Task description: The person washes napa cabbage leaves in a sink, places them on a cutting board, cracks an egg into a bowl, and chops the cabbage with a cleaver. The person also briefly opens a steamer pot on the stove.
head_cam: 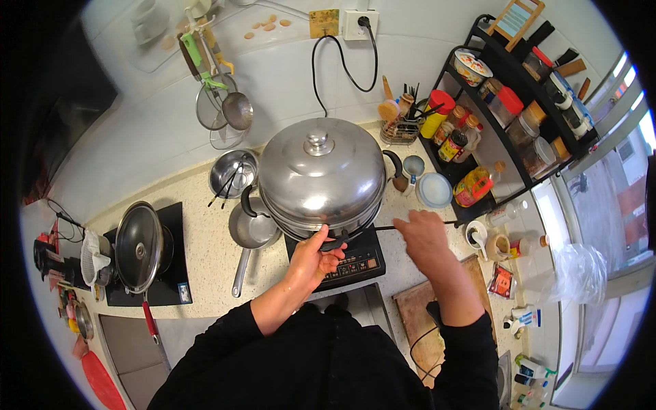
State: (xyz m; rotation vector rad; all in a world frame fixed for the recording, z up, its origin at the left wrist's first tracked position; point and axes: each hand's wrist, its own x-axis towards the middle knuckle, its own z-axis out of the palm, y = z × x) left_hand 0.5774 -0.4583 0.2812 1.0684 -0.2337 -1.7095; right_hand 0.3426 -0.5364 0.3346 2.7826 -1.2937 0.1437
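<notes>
A large stainless-steel steamer pot (369, 218) with a domed lid (287, 169) stands on a black induction cooker (353, 266). My left hand (315, 259) grips the pot's front black handle (334, 243), thumb up against the rim and fingers curled below. To the right of the pot, my right hand (424, 238) hovers over the counter with bent fingers, slightly blurred. It is close to a thin black cord (387, 228); whether the fingers touch it is unclear. Left of the pot are a small saucepan (251, 228) and a steel bowl (230, 171) with black chopsticks across it.
A lidded frying pan (141, 246) rests on another black cooktop (177, 230) at left. Jars and bottles fill a black rack (476, 92) at right. Beside the pot lie a blue lid (434, 189) and a small cup (413, 165). A wooden cutting board (415, 312) lies under my right forearm.
</notes>
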